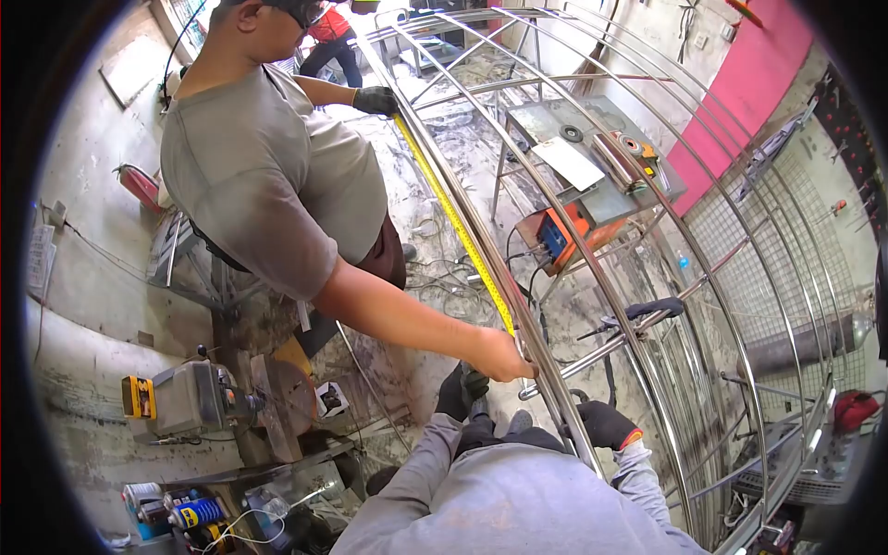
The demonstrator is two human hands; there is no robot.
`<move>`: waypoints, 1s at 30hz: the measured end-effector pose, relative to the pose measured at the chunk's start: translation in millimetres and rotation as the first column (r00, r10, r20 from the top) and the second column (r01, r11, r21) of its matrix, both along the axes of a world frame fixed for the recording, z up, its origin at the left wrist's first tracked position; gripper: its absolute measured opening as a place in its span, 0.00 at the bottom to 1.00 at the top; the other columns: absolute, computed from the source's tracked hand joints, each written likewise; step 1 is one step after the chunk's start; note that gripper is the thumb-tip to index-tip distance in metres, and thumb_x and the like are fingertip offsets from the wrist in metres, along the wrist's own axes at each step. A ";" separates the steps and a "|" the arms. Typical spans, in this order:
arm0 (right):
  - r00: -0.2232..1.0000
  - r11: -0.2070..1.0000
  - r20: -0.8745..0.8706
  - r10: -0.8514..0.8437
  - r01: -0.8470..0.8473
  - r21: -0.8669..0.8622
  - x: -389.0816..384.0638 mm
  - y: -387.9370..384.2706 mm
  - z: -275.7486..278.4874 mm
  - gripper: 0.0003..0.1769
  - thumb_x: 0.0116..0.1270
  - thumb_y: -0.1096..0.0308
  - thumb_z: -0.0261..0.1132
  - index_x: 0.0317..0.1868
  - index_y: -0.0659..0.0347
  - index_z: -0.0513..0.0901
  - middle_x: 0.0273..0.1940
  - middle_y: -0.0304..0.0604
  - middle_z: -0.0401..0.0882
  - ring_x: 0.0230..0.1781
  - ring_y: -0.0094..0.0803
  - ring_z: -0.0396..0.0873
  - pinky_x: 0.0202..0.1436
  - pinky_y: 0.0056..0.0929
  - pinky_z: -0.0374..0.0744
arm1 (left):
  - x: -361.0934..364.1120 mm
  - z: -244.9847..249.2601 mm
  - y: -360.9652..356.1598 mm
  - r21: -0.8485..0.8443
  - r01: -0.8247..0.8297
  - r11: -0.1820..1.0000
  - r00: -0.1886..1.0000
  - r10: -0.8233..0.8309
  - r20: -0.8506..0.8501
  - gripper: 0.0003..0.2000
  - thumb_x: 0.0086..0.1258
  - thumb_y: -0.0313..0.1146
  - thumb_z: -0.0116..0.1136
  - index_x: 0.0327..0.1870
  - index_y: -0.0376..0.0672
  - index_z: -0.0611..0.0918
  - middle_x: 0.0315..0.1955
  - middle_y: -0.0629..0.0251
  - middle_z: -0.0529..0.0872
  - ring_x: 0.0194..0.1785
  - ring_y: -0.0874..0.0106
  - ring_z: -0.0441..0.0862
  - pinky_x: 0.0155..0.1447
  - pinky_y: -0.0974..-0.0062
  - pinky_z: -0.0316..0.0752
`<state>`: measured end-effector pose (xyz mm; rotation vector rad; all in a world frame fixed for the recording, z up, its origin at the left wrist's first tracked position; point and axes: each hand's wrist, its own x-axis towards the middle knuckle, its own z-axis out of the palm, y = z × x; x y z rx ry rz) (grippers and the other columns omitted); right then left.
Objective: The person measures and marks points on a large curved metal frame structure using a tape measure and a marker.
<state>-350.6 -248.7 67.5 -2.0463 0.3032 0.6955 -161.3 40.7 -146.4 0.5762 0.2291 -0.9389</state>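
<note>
My left hand (461, 392), in a dark glove, is held close to my body with its fingers curled. I cannot tell what, if anything, is in it. On the other side of a long shiny metal tube frame (481, 242), my right hand (608, 425), also gloved, grips the near end of the tubing. A yellow tape measure (453, 215) lies stretched along the frame's left side. A co-worker's bare hand (504, 356) pinches its near end, close to my left hand, while their gloved hand (375, 100) is at the far end.
The co-worker (268, 157) stands on the left. Curved metal bars (638, 166) spread rightward. Behind them a work table (597, 205) bears tools, with an orange welding machine (555, 239) below. A cut-off saw (277, 402) and a blue spray can (196, 512) are at lower left.
</note>
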 end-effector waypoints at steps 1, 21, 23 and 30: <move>1.000 1.000 -0.007 -0.003 0.003 -0.001 -0.2 0.6 0.3 0.19 0.65 0.57 0.74 0.50 0.63 0.90 0.41 0.54 0.91 0.40 0.43 0.90 0.47 0.38 0.83 | -0.3 -1.7 1.1 0.002 0.000 1.000 1.000 0.000 -0.005 0.22 0.85 0.56 0.48 0.56 0.45 0.83 0.37 0.65 0.90 0.41 0.66 0.88 0.51 0.63 0.84; 1.000 1.000 0.000 0.003 -0.003 -0.020 -2.9 -1.2 -5.1 0.17 0.67 0.61 0.67 0.52 0.62 0.89 0.41 0.56 0.90 0.35 0.46 0.88 0.42 0.39 0.83 | 0.4 -1.2 -0.3 0.117 0.011 0.993 1.000 -0.011 -0.004 0.22 0.84 0.56 0.48 0.56 0.47 0.83 0.40 0.65 0.90 0.43 0.65 0.88 0.54 0.61 0.83; 0.999 1.000 -0.042 -0.007 0.006 -0.017 -1.6 -0.7 -2.2 0.16 0.68 0.61 0.67 0.50 0.61 0.88 0.38 0.54 0.90 0.33 0.45 0.87 0.39 0.39 0.82 | 0.4 -3.3 -0.5 0.127 0.018 0.992 1.000 -0.017 -0.008 0.22 0.84 0.56 0.48 0.57 0.47 0.82 0.41 0.65 0.90 0.44 0.65 0.89 0.55 0.61 0.83; 0.999 0.997 0.000 0.040 -0.040 -0.068 2.9 1.7 10.4 0.16 0.69 0.61 0.66 0.50 0.62 0.88 0.39 0.54 0.89 0.35 0.45 0.86 0.41 0.39 0.82 | 6.3 -29.7 2.5 -0.224 0.080 0.971 0.996 -0.088 -0.029 0.23 0.84 0.56 0.47 0.61 0.47 0.81 0.45 0.63 0.91 0.47 0.63 0.89 0.57 0.59 0.83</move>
